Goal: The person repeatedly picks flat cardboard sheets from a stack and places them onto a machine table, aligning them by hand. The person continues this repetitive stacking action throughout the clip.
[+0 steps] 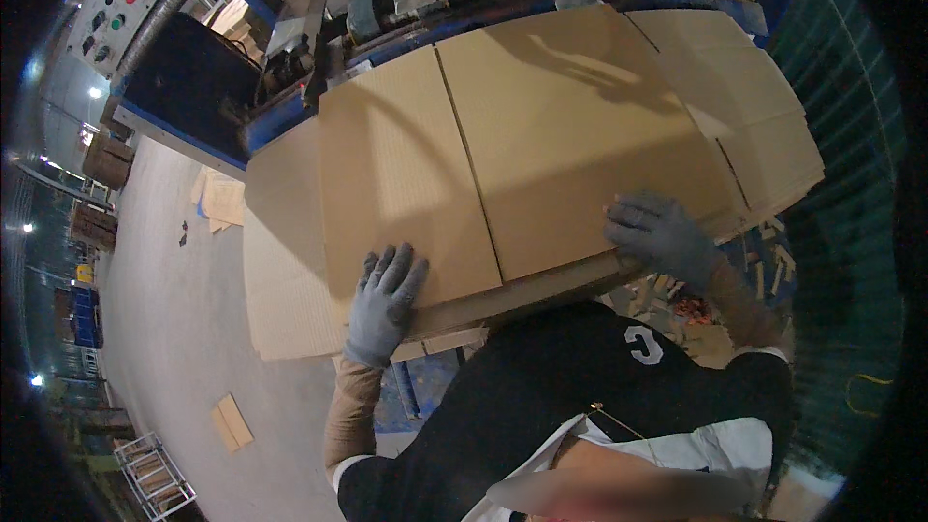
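Flat brown cardboard sheets (570,126) lie stacked in front of me, the upper one scored by a dark line down its middle. My left hand (385,304), in a grey glove, rests with fingers spread on the near left edge of the top sheet. Near the right front edge, my gloved right hand (660,232) lies on the cardboard with its fingers stretched out. Neither hand is closed round anything. Wider cardboard flaps (280,251) reach out at the left, and more flaps (744,97) at the right.
A blue machine (377,29) with rollers stands beyond the stack. Its control panel (121,0) with buttons is at the upper left. Cardboard scraps (764,261) lie below right; a small cardboard piece (231,422) is on the grey floor (184,329). Green curtain-like sheeting (841,164) hangs at right.
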The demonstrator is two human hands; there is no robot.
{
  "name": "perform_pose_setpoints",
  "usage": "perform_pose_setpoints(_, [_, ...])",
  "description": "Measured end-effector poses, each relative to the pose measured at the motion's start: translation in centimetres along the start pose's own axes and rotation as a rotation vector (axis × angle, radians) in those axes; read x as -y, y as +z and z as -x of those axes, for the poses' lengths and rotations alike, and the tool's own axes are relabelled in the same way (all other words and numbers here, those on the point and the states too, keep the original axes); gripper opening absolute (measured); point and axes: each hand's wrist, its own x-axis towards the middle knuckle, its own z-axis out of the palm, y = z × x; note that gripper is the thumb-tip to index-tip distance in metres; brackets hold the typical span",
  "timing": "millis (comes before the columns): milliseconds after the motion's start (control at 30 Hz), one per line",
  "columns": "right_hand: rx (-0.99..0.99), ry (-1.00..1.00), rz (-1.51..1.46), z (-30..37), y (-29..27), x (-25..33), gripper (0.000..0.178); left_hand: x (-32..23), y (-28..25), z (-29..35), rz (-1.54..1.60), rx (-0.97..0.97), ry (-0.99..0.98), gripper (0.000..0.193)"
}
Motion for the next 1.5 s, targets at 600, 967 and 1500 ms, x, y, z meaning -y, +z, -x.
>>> perform_pose_setpoints(600, [-0.244, 0.33, 0.261, -16.6, 5.1, -15.9, 0.055, 14.6, 3.2, -20.1, -0.3, -0.463, -0.324, 0.059])
perform_pose_setpoints(967, [-0.254, 1.494, 0.329, 11.7, -2.7, -14.9, 0.051, 11.0, 3.3, 10.4, 0.124, -1.018, -1.604, 0.086])
perform_pose_setpoints(1500, [-1.188, 1.415, -0.399, 13.0, 0.9, -19.4, 0.039, 9.2, 2.8, 10.7, 0.315, -0.894, -1.414, 0.074])
